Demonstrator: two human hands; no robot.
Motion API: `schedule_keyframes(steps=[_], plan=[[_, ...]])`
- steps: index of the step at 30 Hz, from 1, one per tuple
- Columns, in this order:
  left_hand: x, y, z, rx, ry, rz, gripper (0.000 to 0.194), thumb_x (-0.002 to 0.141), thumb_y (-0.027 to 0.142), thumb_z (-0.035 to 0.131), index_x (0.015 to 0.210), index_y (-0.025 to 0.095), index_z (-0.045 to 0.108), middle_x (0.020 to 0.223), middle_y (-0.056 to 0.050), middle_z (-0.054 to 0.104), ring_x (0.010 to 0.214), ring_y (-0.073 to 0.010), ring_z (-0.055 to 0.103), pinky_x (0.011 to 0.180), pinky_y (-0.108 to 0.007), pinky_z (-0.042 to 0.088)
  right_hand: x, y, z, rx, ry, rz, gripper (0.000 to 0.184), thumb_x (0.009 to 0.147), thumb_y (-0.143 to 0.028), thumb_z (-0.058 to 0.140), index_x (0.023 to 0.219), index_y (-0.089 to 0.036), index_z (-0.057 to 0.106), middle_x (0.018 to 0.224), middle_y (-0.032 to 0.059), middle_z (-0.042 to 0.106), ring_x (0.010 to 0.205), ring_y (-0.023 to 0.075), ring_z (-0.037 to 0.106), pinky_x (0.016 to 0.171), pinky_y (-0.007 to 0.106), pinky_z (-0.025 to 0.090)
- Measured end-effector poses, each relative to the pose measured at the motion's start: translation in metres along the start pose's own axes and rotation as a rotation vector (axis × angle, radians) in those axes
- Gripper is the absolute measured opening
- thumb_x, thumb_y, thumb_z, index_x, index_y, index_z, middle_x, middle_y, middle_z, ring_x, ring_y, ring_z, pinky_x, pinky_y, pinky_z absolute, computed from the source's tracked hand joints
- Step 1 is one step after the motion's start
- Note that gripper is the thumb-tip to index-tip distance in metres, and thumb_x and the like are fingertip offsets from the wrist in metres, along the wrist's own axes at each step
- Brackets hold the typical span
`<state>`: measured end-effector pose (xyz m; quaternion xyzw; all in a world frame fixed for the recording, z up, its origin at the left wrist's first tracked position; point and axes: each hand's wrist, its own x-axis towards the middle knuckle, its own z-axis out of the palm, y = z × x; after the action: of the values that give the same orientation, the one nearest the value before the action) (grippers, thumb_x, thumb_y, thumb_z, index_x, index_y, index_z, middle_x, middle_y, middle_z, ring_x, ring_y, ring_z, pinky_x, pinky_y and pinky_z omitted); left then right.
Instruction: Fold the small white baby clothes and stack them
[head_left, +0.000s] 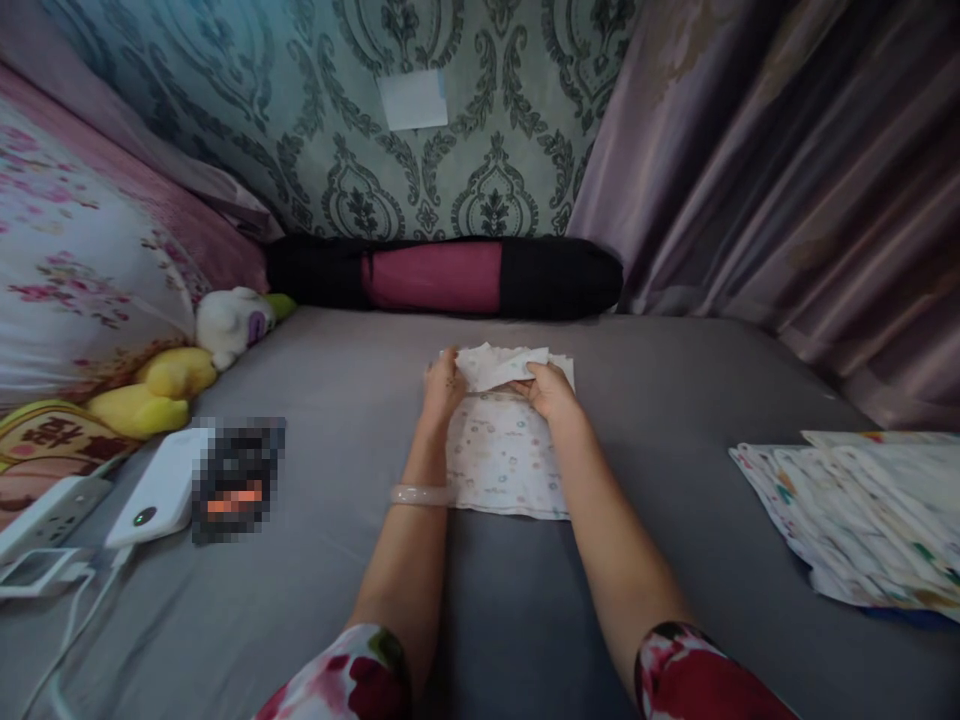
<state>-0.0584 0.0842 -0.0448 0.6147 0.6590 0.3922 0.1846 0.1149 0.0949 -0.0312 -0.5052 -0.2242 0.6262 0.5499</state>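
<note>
A small white cloth with tiny coloured prints [504, 455] lies on the grey bed sheet [360, 400] in front of me. Its far edge is folded back toward me. My left hand [442, 385] pinches the left end of that folded edge, fingers closed on the fabric. My right hand [551, 388] grips the right end of the same fold. A pale bangle sits on my left wrist.
A stack of printed cloths [862, 520] lies at the right. At the left are a white power bank [161, 490], a power strip with cables [45, 520], plush toys [187, 370] and a floral pillow. A black-and-pink bolster [442, 275] lines the wall; curtains hang right.
</note>
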Motion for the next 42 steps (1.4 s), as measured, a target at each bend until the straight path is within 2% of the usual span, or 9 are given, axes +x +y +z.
schedule_keyframes(steps=[3,7,16,22,24,27,31,36,42], plan=[[-0.003,-0.019,-0.003,0.057,-0.027,-0.054,0.053,0.082,0.004,0.043,0.134,0.011,0.053,0.127,-0.019,0.063,0.124,-0.0299,0.055,0.116,-0.054,0.018,0.004,0.0,-0.005,-0.074,0.008,-0.074,0.033,0.076,-0.005,0.046,0.102,-0.018,0.059,0.087,0.0028,0.069,0.081,0.0169,0.068,0.076,0.034,0.06],[-0.007,-0.025,0.002,0.094,-0.084,-0.062,0.057,0.08,0.004,0.048,0.136,0.014,0.051,0.134,-0.018,0.059,0.127,-0.0305,0.053,0.117,-0.055,0.015,0.015,0.002,-0.015,-0.196,0.091,-0.151,0.036,0.07,-0.005,0.048,0.101,-0.017,0.062,0.09,0.0035,0.069,0.08,0.0171,0.068,0.075,0.035,0.06],[-0.007,-0.018,-0.002,0.184,-0.138,-0.099,0.059,0.081,0.004,0.042,0.14,0.014,0.046,0.142,-0.021,0.051,0.14,-0.0326,0.038,0.116,-0.058,0.012,0.027,-0.003,-0.047,-0.779,0.31,-0.349,0.05,0.072,-0.005,0.053,0.12,-0.015,0.06,0.098,0.0099,0.07,0.1,0.0226,0.066,0.092,0.038,0.051],[-0.011,0.005,0.005,0.285,-0.099,0.021,0.057,0.083,0.004,0.036,0.138,0.014,0.046,0.145,-0.017,0.049,0.143,-0.0272,0.033,0.118,-0.056,0.014,0.007,-0.005,-0.04,-1.197,0.373,-0.564,0.046,0.085,-0.007,0.04,0.129,-0.009,0.053,0.114,0.0196,0.065,0.111,0.0281,0.06,0.096,0.041,0.046],[-0.012,0.014,0.013,0.322,-0.118,0.085,0.054,0.085,0.005,0.034,0.137,0.015,0.046,0.145,-0.015,0.05,0.143,-0.0247,0.033,0.119,-0.052,0.016,0.0,0.0,-0.028,-1.308,0.313,-0.696,0.044,0.089,-0.008,0.036,0.13,-0.007,0.052,0.123,0.0217,0.061,0.119,0.0291,0.055,0.101,0.043,0.041],[-0.015,0.023,0.025,0.361,-0.156,0.165,0.052,0.089,0.007,0.032,0.137,0.017,0.046,0.145,-0.012,0.05,0.143,-0.022,0.033,0.12,-0.049,0.016,-0.008,0.014,-0.007,-1.45,0.045,-0.846,0.045,0.094,-0.012,0.031,0.135,-0.012,0.05,0.138,0.0167,0.054,0.132,0.0268,0.044,0.111,0.046,0.029],[-0.016,0.022,0.029,0.391,-0.199,0.17,0.045,0.093,0.012,0.031,0.134,0.018,0.049,0.144,-0.009,0.052,0.143,-0.0229,0.032,0.12,-0.047,0.016,-0.015,0.034,0.01,-1.592,-0.205,-0.83,0.048,0.098,-0.018,0.029,0.144,-0.012,0.041,0.153,0.0117,0.038,0.145,0.0254,0.026,0.117,0.052,0.015],[-0.012,0.009,0.028,0.455,-0.24,0.145,0.044,0.095,0.016,0.03,0.135,0.019,0.048,0.149,-0.009,0.047,0.144,-0.0243,0.031,0.119,-0.048,0.02,-0.013,0.044,0.011,-1.668,-0.257,-0.709,0.051,0.101,-0.027,0.022,0.148,-0.013,0.038,0.155,0.0084,0.034,0.146,0.0257,0.023,0.118,0.052,0.015],[-0.008,0.002,0.031,0.514,-0.23,0.113,0.045,0.099,0.029,0.03,0.139,0.015,0.046,0.152,-0.013,0.041,0.144,-0.0265,0.032,0.118,-0.047,0.023,-0.01,0.046,0.007,-1.694,-0.116,-0.689,0.053,0.101,-0.033,0.024,0.148,-0.012,0.039,0.157,0.0087,0.031,0.146,0.0256,0.023,0.118,0.047,0.015]])
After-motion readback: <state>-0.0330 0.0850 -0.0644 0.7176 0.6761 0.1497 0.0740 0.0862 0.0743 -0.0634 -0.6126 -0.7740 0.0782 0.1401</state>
